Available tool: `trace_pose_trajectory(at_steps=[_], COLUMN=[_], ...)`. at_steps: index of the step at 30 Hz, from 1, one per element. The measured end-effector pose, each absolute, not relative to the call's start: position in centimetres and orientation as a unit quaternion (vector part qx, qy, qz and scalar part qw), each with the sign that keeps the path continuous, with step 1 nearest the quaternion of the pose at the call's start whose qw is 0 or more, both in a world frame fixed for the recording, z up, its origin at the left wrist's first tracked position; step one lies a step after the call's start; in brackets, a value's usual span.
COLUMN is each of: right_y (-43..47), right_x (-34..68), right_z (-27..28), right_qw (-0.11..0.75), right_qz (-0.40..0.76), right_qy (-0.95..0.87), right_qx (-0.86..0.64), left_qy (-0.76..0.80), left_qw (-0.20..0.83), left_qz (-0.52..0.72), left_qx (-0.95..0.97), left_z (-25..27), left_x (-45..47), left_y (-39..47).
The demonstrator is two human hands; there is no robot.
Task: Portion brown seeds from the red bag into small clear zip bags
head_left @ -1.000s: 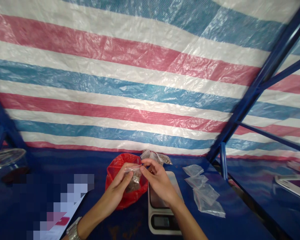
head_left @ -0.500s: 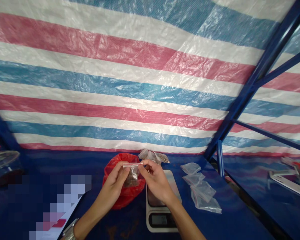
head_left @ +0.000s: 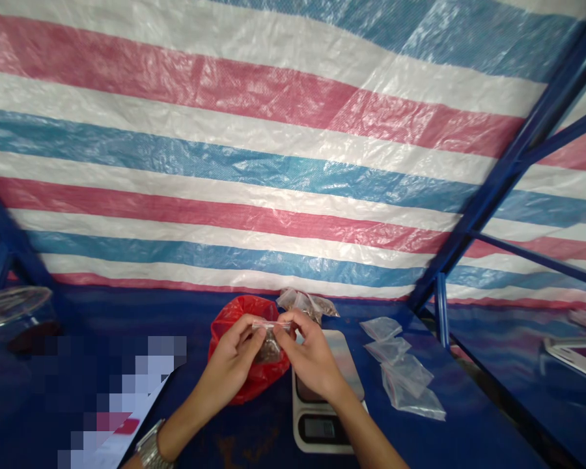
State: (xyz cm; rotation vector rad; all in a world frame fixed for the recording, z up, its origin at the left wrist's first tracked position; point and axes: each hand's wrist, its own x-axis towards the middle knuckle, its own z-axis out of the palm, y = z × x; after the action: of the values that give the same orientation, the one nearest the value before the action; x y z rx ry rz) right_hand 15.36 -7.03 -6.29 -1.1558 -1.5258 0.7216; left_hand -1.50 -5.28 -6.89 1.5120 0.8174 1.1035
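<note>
A small clear zip bag [head_left: 269, 348] with dark brownish contents hangs between my two hands, its zip strip uppermost. My left hand [head_left: 237, 348] pinches the strip's left side between thumb and fingers. On the other side my right hand [head_left: 308, 352] pinches the strip with thumb and forefinger. Behind and below the bag lies an open red plastic bag [head_left: 247, 384], its inside largely hidden by my hands. A digital kitchen scale [head_left: 342, 365] sits under my right wrist, its display [head_left: 320, 428] lit and its plate partly covered.
Several flat, clear zip bags [head_left: 405, 368] lie right of the scale. Filled bags [head_left: 307, 303] rest behind it near the striped sheet [head_left: 254, 228]. A clear tub [head_left: 19, 319] stands far left; a blue metal frame [head_left: 488, 189] slants up at right.
Both thumbs have shifted along the zip strip, the right one inward, while the bag stays held. The view has turned slightly left, so the whole scene sits further right.
</note>
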Motion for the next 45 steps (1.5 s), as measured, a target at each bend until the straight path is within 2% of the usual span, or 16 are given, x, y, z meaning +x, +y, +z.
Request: trace_pose_trajectory(at_steps=[24, 39, 45], right_y=[-7.6, -7.9, -7.7], right_x=[15.0, 15.2, 21.1], right_z=[-5.7, -4.9, -3.3], right_qw=[0.515, 0.483, 0.492], right_qz=[0.208, 0.240, 0.300], right_qy=[-0.682, -0.705, -0.642], right_qx=[-0.475, -0.460, -0.505], left_qy=[0.337, 0.339, 0.388], left_qw=[0.522, 0.464, 0.435], left_qz=[0.470, 0.516, 0.528], left_qx=[0.627, 0.635, 0.617], left_z=[-7.0, -6.5, -6.1], left_x=[-1.8, -2.2, -2.3], left_y=[-5.5, -5.2, -5.4])
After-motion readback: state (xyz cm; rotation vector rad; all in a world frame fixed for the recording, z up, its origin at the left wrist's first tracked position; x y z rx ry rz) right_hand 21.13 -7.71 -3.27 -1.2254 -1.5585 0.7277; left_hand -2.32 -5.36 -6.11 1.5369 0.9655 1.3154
